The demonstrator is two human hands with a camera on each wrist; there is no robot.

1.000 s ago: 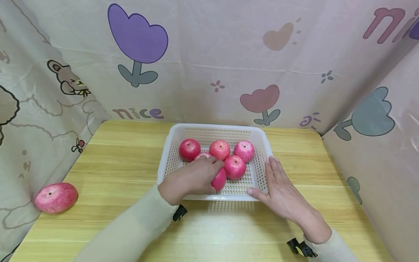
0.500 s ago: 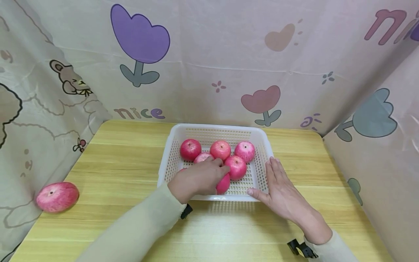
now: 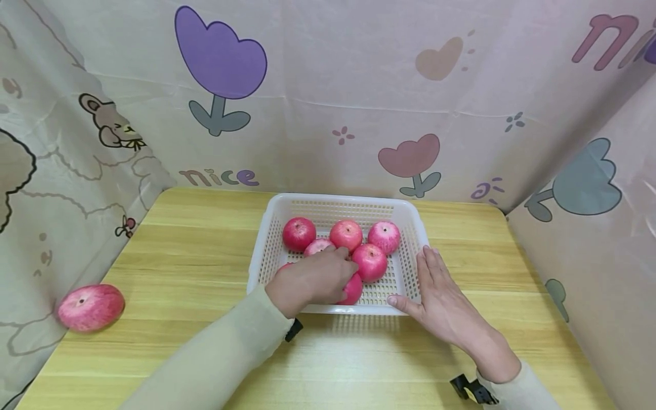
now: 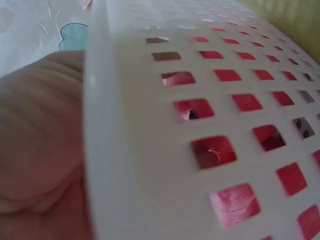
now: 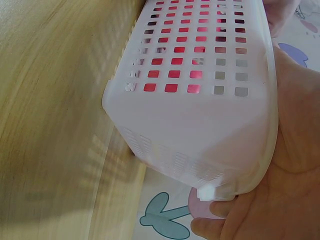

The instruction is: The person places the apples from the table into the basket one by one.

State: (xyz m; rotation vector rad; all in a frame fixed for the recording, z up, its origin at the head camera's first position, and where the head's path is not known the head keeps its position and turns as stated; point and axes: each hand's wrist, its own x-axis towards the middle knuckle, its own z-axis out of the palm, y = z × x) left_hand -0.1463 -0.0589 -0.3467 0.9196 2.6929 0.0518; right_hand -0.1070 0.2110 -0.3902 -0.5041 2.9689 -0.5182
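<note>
In the head view a white plastic basket (image 3: 420,228) holds several red and pink apples. My left hand (image 3: 315,276) reaches over the front rim, its fingers curled round an apple (image 3: 353,289) near the front wall. Close to those fingers sit an apple (image 3: 370,262) on the right and a paler apple (image 3: 318,246) behind. Another apple shows only a sliver beside the wrist. My right hand (image 3: 446,299) rests on the front right corner, fingers straight along the side and thumb at the front rim. The right wrist view shows its palm (image 5: 297,135) against the rim.
A lone apple (image 3: 91,307) lies on the wooden table (image 3: 195,256) near its left edge. Printed fabric (image 3: 307,85) hangs behind the table and on both sides. Through the basket wall (image 4: 135,150), red apples show in the left wrist view.
My left hand has shifted slightly right inside the basket, and the apple in its fingers has moved right with it. My right hand stays at the corner.
</note>
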